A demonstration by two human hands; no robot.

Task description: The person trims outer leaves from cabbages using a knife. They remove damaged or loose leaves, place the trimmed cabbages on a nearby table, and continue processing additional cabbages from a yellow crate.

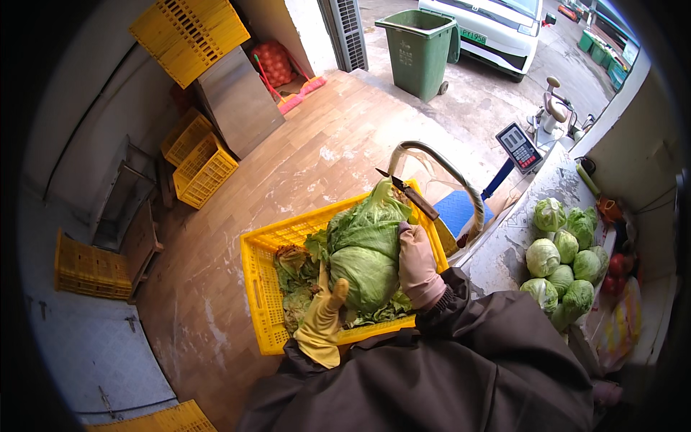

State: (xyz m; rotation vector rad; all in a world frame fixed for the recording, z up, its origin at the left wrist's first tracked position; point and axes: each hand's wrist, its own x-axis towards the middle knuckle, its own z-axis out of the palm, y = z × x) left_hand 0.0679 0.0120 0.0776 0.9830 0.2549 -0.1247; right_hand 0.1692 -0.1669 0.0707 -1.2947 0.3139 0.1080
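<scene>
Between my two gloved hands is a large head of lettuce (364,264) with loose outer leaves, above a yellow plastic crate (253,302). My left hand (322,318), in a yellow glove, holds its lower left side, thumb up. On its right side lies my right hand (421,267) in a pinkish glove; those fingers are partly hidden. A knife with a wooden handle (421,203) points up and left just beyond the lettuce; how it is held cannot be told. Loose, partly browned leaves (294,264) lie in the crate.
Several trimmed heads (561,275) sit on a worn counter (496,264) at right. Beyond the crate stand a curved wrapped handle (459,178) and a scale with a blue platform (459,213). More yellow crates (202,173) stand at left; a green wheeled bin (418,59) stands outside.
</scene>
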